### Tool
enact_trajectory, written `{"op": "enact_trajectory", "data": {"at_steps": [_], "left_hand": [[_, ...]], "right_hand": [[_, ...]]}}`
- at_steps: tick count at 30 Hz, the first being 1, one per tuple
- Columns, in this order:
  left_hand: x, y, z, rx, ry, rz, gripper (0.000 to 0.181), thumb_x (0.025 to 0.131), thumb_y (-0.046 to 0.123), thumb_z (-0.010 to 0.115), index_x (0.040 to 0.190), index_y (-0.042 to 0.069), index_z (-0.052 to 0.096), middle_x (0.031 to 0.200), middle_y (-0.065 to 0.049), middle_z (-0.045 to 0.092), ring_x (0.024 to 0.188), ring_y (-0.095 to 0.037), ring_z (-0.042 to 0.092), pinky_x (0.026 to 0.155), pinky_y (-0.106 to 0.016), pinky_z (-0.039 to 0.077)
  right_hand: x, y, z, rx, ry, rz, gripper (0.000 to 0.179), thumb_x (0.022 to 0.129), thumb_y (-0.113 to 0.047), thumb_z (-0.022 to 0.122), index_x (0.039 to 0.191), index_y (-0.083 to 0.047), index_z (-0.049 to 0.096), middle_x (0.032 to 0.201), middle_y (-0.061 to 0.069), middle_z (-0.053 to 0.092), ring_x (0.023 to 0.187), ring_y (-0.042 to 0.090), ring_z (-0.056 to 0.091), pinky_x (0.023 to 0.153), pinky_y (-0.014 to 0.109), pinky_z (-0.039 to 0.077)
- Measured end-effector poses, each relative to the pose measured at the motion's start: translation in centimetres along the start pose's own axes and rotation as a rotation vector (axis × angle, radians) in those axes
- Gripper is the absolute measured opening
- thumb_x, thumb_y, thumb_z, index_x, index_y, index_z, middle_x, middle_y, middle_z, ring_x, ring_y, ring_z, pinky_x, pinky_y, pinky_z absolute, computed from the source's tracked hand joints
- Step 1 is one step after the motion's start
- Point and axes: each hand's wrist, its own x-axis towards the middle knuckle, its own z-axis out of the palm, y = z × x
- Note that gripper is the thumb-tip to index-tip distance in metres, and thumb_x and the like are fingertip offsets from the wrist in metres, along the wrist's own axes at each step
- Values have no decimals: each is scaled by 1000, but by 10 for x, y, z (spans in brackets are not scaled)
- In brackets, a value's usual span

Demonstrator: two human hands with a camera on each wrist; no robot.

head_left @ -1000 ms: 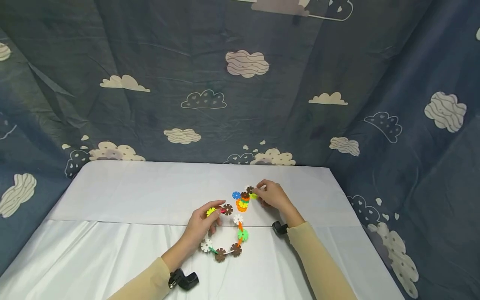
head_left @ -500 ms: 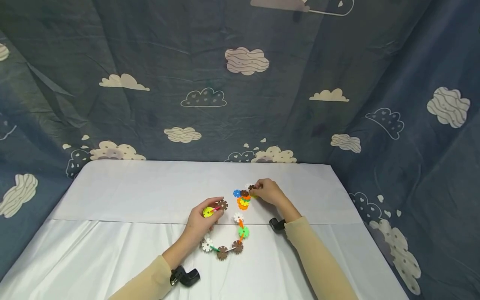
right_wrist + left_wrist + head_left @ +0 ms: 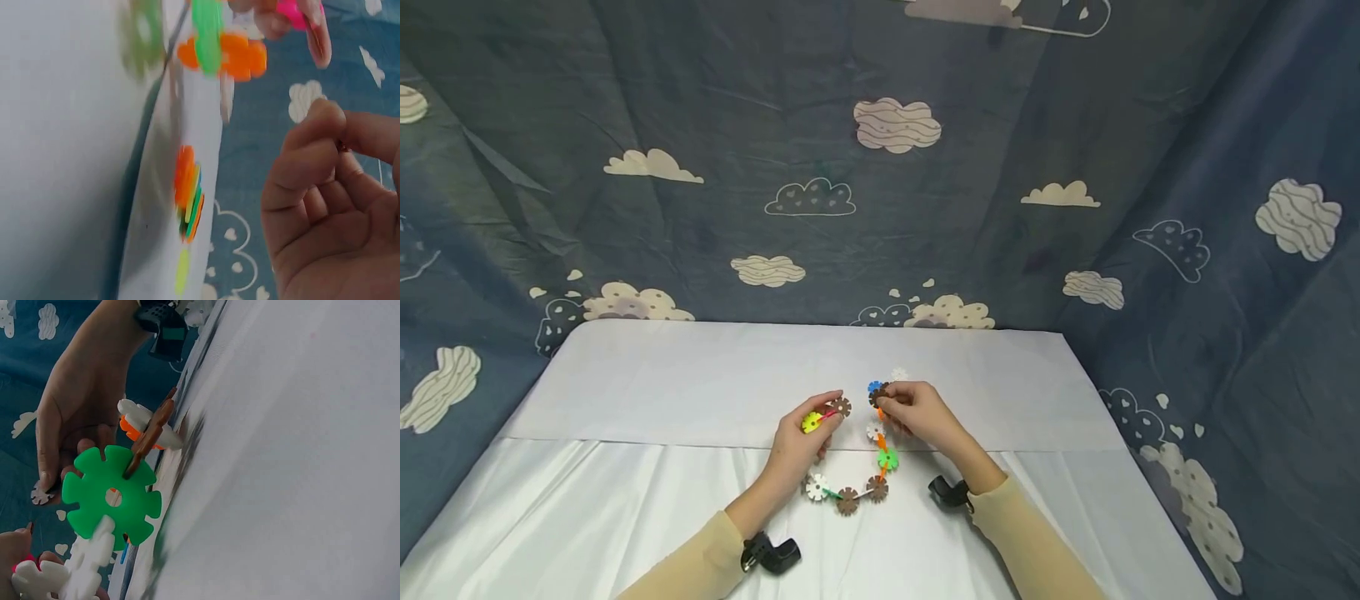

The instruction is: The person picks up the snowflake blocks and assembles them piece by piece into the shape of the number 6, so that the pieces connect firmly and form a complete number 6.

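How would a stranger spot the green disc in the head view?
On the white table, find the curved chain of notched discs. On its right side, look between a white disc and a brown disc. There sits the green disc, the chain's only green piece seen face-on in that view.

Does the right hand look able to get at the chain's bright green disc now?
Probably yes: the bright green disc is near the right hand, with no hand covering it in the head view. But that hand pinches a dark brown disc and may need to let go first.
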Motion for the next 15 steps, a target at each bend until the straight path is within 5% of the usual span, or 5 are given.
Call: {"op": "enact_trajectory", "data": {"at_steps": [6, 15], "left_hand": [[0, -2, 1, -4, 7, 4, 37, 100, 22, 76, 137, 25, 71, 88, -17, 68, 62, -9, 56, 52, -21, 50], [1, -1, 0, -10, 9, -4, 36, 101, 22, 75, 137, 24, 72, 89, -18, 68, 61, -8, 55, 54, -20, 49]], "right_hand": [[-7, -6, 14, -164, 34, -182, 17, 101, -15, 73, 107, -2, 81, 87, 7, 81, 70, 8, 69, 61, 20, 53], [-13, -12, 28, -402, 107, -443, 14, 98, -9, 76, 109, -6, 84, 99, 8, 83, 86, 15, 80, 70, 20, 60]]}}
